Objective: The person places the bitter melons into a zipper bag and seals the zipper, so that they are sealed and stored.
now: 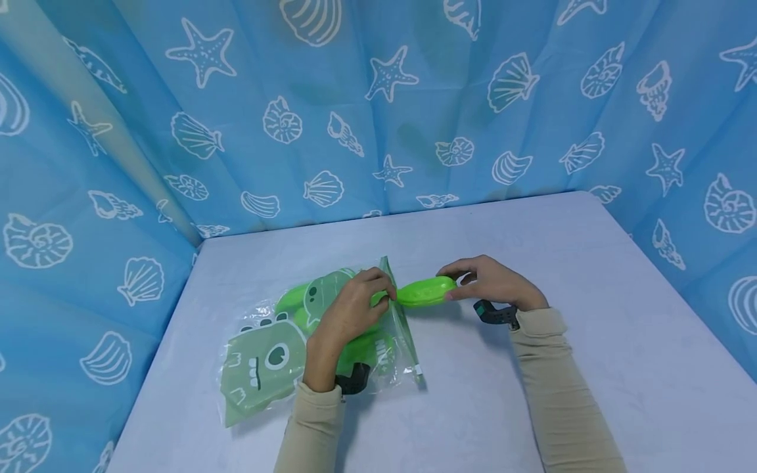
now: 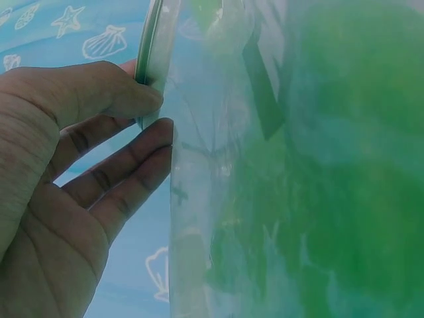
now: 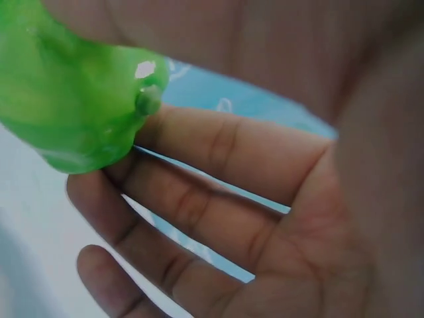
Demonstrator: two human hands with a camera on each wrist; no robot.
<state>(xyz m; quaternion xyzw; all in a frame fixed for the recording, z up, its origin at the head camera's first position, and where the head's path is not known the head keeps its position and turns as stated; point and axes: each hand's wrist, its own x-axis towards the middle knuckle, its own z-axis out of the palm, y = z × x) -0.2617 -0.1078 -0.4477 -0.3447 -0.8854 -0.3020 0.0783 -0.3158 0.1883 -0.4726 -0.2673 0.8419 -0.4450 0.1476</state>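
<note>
A clear plastic zip bag (image 1: 264, 368) with a green monster print lies on the table, with bright green contents showing through. My left hand (image 1: 349, 310) reaches across it and pinches the rim at the bag's mouth; in the left wrist view, thumb and fingers grip the zip edge (image 2: 151, 50). My right hand (image 1: 493, 284) holds a glossy, bright green oblong object (image 1: 426, 292) by its right end. Its left end is at the bag's mouth, partly behind my left fingers. The right wrist view shows a small round nub (image 3: 148, 100) on this object (image 3: 66, 99), whose kind I cannot tell.
A white-covered table (image 1: 473, 394) lies under both hands. Blue curtains (image 1: 378, 131) with white shells and starfish hang behind it and along both sides. Each wrist wears a dark strap, such as the right strap (image 1: 497, 314).
</note>
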